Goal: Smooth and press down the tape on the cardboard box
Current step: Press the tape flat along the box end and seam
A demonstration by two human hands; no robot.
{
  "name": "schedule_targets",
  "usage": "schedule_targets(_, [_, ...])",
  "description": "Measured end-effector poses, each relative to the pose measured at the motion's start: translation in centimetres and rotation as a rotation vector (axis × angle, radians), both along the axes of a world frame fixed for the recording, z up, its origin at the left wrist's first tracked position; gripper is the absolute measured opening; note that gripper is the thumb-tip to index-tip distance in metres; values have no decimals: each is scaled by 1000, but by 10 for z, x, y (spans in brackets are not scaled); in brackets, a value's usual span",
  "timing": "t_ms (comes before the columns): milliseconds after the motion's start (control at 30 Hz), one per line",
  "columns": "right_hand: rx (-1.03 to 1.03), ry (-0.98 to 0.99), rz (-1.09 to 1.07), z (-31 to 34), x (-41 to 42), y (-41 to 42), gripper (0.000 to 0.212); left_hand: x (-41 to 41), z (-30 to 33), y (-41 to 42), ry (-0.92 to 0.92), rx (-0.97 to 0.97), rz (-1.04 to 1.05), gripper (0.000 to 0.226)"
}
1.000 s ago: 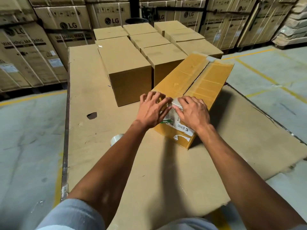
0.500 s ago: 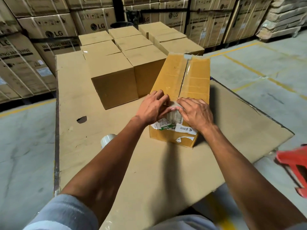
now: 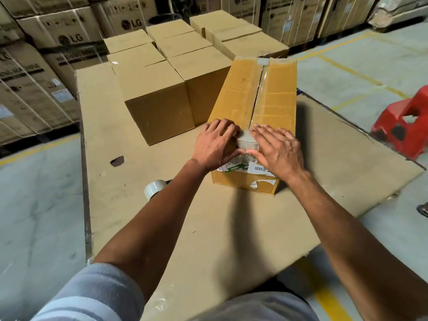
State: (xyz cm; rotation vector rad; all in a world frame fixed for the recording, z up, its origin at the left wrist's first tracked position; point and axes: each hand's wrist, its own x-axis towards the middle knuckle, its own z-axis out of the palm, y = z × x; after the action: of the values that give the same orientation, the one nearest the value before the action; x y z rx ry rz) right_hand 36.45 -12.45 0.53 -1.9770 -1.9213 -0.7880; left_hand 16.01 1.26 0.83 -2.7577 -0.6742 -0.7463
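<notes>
Right hand [image 3: 279, 151] slid flatter over tape [image 3: 247, 140], left hand [image 3: 216, 144] fingers spread pressing cardboard box [image 3: 273, 93], tape roll [image 3: 154, 189] nearby

This was a warehouse: tall stacks of strapped LG washing-machine cartons [image 3: 41, 72] lined the back, and the bare concrete floor [image 3: 39, 205] carried painted yellow lines [image 3: 347, 70]. Plain brown boxes [image 3: 159, 98] stood grouped on a packing surface covered with flat cardboard sheet [image 3: 208, 228], with a roll of clear tape [image 3: 154, 189] lying on it and a red plastic stool [image 3: 403, 126] beside.
</notes>
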Motion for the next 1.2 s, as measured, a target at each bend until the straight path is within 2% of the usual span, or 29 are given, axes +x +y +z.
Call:
schedule_targets(100, [4,1,4,2,1,-1,64,-1,-1,2,42,14,-1,79])
schedule_targets(267, [2,67,-25,4,-3,0,53,3,4,-1,0,-12,51,66])
schedule_targets(400, [74,63,-26,0,-5,3,49,8,1,-4,-7,18,99,65])
schedule_targets(733, [-5,-2,2,1,0,-1,67,1,1,-3,41,25,39,82])
schedule_targets(967, [21,51,-20,-1,-3,0,46,8,-1,-7,-19,5,111,58])
schedule_targets(1200, [-32,12,12,2,1,-2,61,4,-2,-4,21,7,69,69])
